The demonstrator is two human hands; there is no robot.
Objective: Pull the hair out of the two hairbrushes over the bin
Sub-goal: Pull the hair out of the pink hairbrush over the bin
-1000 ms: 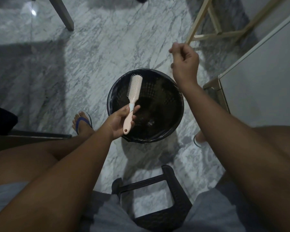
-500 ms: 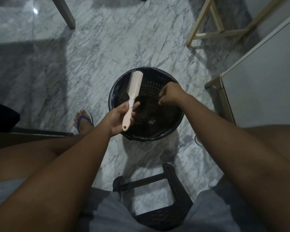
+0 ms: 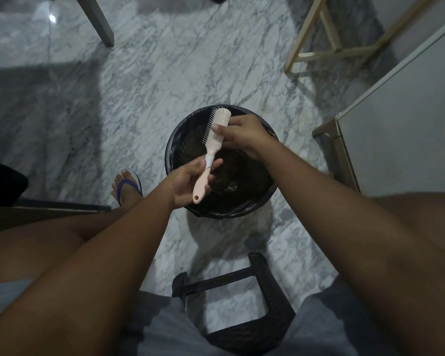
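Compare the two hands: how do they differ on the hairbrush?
The left hand grips the hairbrush by its handle; the right hand pinches its bristled head. The left hand is nearer the person, palm showing; the right hand is farther, back showing. Both hold it over the bin.

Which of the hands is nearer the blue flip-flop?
Left. The left hand is just right of the blue flip-flop; the right hand is farther, up at the pink plastic hairbrush head.
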